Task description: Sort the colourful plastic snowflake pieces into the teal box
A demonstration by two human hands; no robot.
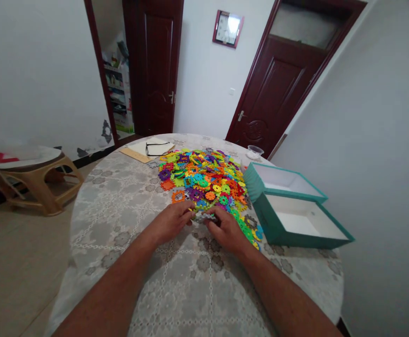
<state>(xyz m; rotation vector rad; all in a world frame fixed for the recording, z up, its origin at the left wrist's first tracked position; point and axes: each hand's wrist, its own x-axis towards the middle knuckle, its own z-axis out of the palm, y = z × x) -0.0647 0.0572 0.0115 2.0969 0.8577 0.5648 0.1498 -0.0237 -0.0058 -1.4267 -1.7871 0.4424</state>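
A heap of coloured plastic gear-shaped pieces (204,180) lies on a round table with a lace-patterned cloth (190,276). My left hand (171,221) and my right hand (225,229) meet at the heap's near edge. Both hands pinch a small grey piece (204,216) between their fingertips. An orange ring-shaped piece (178,196) lies just beyond my left hand.
Two open teal boxes with white insides (295,210) stand at the right of the heap. A small clear cup (254,151) sits behind them. Papers with black glasses (148,150) lie at the far edge. A wooden stool (32,178) stands on the floor at left.
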